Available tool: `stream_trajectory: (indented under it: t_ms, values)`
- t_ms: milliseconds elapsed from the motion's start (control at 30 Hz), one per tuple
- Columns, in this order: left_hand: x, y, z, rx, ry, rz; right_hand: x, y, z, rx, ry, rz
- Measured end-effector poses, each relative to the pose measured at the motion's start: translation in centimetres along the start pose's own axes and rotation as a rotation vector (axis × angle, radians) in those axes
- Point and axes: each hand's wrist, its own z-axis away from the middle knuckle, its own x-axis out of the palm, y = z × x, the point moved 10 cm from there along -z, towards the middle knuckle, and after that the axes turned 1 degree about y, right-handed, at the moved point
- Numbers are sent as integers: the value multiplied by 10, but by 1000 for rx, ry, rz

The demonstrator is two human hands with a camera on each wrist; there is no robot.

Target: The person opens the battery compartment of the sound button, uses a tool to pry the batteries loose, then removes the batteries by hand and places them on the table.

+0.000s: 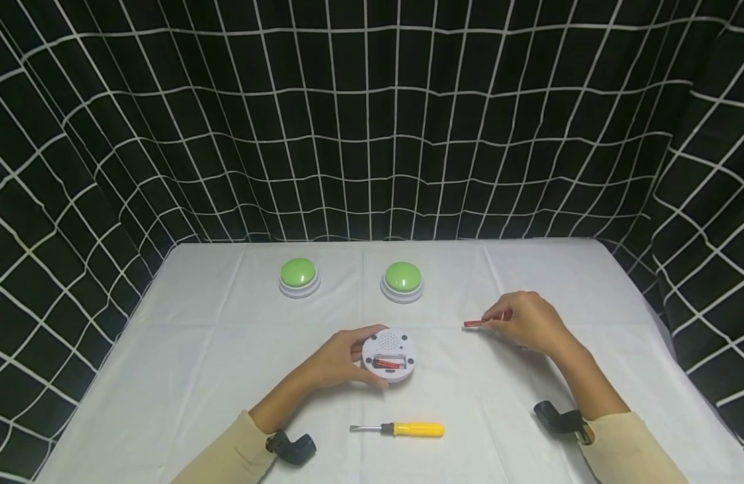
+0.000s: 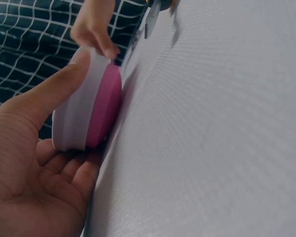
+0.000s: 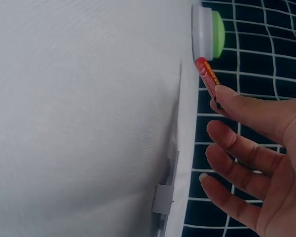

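My left hand (image 1: 341,359) grips a round white push-button device (image 1: 390,336) by its side, thumb and fingers around the rim. It lies underside up, showing speaker holes and an uncovered battery compartment with a red battery (image 1: 386,364) inside. In the left wrist view its pink dome (image 2: 104,106) faces the table. Off to the right, my right hand (image 1: 529,323) pinches another red battery (image 3: 207,75) by one end between thumb and index finger, above the cloth. The other fingers of that hand are spread loosely in the right wrist view.
Two green push buttons (image 1: 298,274) with white bases stand at the back of the white-covered table (image 1: 184,376). A yellow-handled screwdriver (image 1: 417,429) lies in front of the device. Below the right hand lies a small grey plastic piece (image 3: 163,198). Black gridded curtains (image 1: 359,121) surround the table.
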Motion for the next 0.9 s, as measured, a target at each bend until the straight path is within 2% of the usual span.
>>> stream_trajectory:
  t_ms: [500,900]
  values:
    - [-1,-2,1,-17,0,3,12,10,-10,45,-72,45]
    - [0,-1,1,-10,-2,14,20,10,-15,25,-123,74]
